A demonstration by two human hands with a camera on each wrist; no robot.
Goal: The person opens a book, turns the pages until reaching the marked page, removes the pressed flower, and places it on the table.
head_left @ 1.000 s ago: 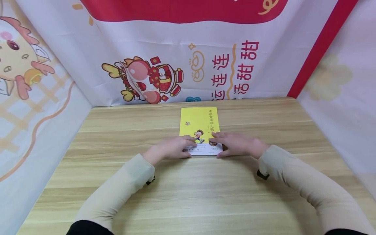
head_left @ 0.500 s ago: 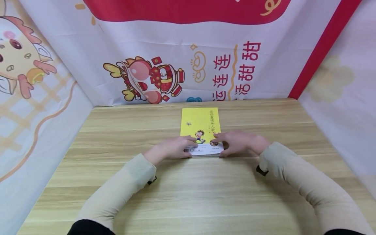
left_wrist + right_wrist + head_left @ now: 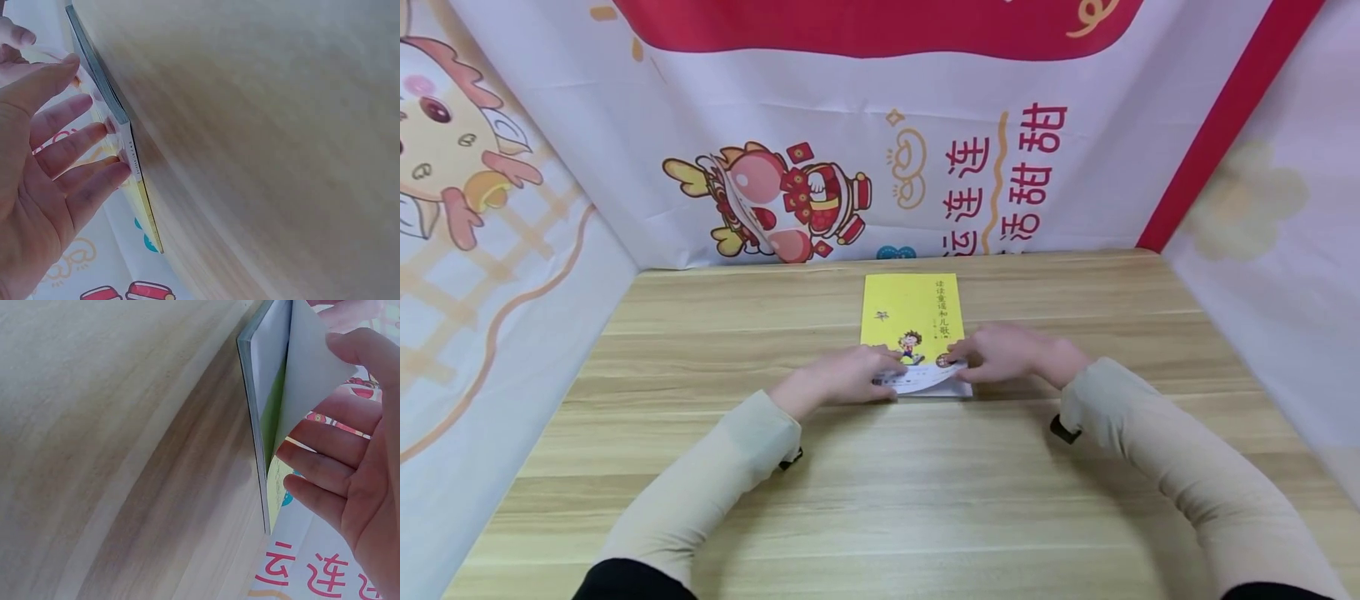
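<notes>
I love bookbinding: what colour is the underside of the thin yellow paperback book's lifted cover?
The cover's underside is whitish; best in the right wrist view.

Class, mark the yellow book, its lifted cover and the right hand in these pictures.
Yellow book (image 3: 913, 320), head view: middle of the front cover.
Lifted cover (image 3: 311, 381), right wrist view: pale inner side.
Right hand (image 3: 1006, 352), head view: back of the hand.

Beneath my left hand (image 3: 856, 375) I see a wood-grain tabletop (image 3: 925, 483); beyond that hand, 1 printed cartoon dragon (image 3: 763, 204); beyond my right hand (image 3: 1007, 352), 2 lines of Chinese characters (image 3: 962, 204).
</notes>
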